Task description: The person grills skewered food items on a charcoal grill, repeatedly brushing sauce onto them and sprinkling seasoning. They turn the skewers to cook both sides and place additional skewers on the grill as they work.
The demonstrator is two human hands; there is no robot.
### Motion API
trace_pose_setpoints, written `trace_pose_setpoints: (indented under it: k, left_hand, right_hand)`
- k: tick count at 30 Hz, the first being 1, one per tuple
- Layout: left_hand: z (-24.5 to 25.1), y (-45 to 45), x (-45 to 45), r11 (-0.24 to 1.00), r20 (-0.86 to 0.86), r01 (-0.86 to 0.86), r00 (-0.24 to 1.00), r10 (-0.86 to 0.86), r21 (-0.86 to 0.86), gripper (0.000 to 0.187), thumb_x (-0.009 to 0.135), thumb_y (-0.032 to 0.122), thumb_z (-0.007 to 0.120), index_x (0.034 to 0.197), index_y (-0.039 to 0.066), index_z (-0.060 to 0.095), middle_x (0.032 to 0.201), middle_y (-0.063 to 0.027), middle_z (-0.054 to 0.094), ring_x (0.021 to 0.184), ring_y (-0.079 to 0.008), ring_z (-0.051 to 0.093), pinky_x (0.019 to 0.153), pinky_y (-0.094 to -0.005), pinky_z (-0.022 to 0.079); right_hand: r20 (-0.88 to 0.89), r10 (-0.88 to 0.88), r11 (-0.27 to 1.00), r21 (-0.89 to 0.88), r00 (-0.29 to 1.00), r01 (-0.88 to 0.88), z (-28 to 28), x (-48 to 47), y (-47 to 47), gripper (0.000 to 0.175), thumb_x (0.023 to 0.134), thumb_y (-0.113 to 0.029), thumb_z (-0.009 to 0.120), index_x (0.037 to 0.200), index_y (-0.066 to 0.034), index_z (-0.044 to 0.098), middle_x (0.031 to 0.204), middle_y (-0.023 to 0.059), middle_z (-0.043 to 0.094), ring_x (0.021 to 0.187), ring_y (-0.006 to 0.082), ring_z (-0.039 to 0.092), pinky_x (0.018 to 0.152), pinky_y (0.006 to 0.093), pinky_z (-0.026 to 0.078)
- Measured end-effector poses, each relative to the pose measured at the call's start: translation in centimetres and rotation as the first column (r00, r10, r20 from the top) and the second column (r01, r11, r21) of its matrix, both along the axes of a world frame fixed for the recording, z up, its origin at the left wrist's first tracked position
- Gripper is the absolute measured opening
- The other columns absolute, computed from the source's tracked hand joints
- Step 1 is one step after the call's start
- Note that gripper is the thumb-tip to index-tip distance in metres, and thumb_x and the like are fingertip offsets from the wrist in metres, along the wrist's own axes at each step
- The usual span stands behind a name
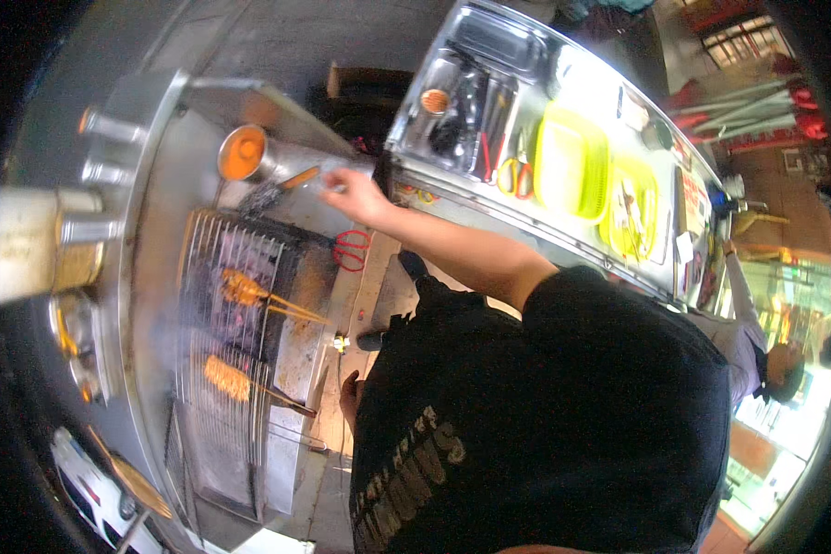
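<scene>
My right hand (356,197) is over the steel counter (305,149) at the grill's end, fingers loosely curled, nothing visible in them. Just beyond its fingertips lies the wooden handle of a basting brush (300,178); whether they touch is unclear. Beside the brush stands a metal pot of orange sauce (242,154). My left hand (350,398) hangs low by my body, mostly hidden behind my black shirt. On the charcoal grill's wire rack (197,256) lie browned food on wooden sticks (244,287) and a pale, noodle-like skewered block (227,378). Faint smoke drifts over the rack.
Metal shakers (114,128) line the grill's far ledge. Red scissor handles (352,251) show at its near edge. A steel cart (519,215) on my right carries yellow-green baskets (571,163), scissors (516,176) and tongs (488,149). Another person (744,346) stands behind the cart.
</scene>
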State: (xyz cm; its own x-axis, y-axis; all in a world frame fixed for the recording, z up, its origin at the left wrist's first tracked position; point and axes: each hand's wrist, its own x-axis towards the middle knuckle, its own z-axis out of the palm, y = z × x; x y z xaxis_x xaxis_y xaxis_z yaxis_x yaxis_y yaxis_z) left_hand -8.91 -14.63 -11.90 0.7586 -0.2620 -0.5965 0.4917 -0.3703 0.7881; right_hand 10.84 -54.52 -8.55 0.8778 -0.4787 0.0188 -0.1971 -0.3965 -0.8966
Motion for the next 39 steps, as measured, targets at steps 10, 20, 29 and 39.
trace_pose_setpoints:
  k: [10,20,29,39]
  left_hand:
    - [1.3,-3.4,2.3,0.972,0.083,0.13,0.985,-0.149,0.194,0.032,0.088,0.012,0.058,0.116,-0.002,0.058,0.085,-0.0083,0.065,0.072,-0.0128,0.059,0.064,-0.0243,0.047]
    - [5.4,2.9,0.7,0.749,0.428,-0.465,0.864,0.267,0.472,0.027,0.085,0.019,0.059,0.105,0.001,0.065,0.094,-0.018,0.067,0.087,-0.0282,0.065,0.077,-0.0363,0.05]
    - [0.2,9.0,7.9,0.743,0.37,-0.433,0.89,0.265,0.51,0.041,0.084,0.027,0.06,0.11,-0.004,0.061,0.096,-0.0232,0.066,0.09,-0.0352,0.065,0.08,-0.0409,0.05]
    - [4.2,9.6,7.3,0.798,0.266,-0.603,0.767,0.584,-0.012,0.028,0.084,0.006,0.06,0.11,-0.005,0.061,0.072,-0.0075,0.063,0.055,-0.0103,0.053,0.051,-0.0249,0.042]
  right_hand:
    - [0.015,-0.419,0.792,-0.483,0.908,0.373,-1.8,-9.7,-20.7,0.051,0.068,-0.033,0.078,0.108,-0.0056,0.062,0.106,0.0191,0.059,0.1,0.0357,0.056,0.089,0.0432,0.044]
    - [0.167,0.178,0.874,-0.479,0.97,-0.077,9.0,-6.8,-14.0,0.039,0.077,-0.011,0.071,0.112,0.002,0.057,0.104,0.0165,0.062,0.093,0.0264,0.058,0.089,0.0364,0.045]
    - [-0.017,0.982,0.184,-0.151,0.189,-0.971,17.6,-3.7,15.9,0.036,0.073,-0.009,0.066,0.108,-0.0015,0.057,0.083,0.0135,0.06,0.075,0.0276,0.061,0.07,0.0365,0.048]
    - [-0.16,0.959,0.202,-0.191,0.234,-0.961,19.3,-4.3,20.2,0.034,0.069,-0.014,0.068,0.097,-0.0012,0.055,0.082,0.0174,0.056,0.077,0.0353,0.058,0.07,0.0405,0.047]
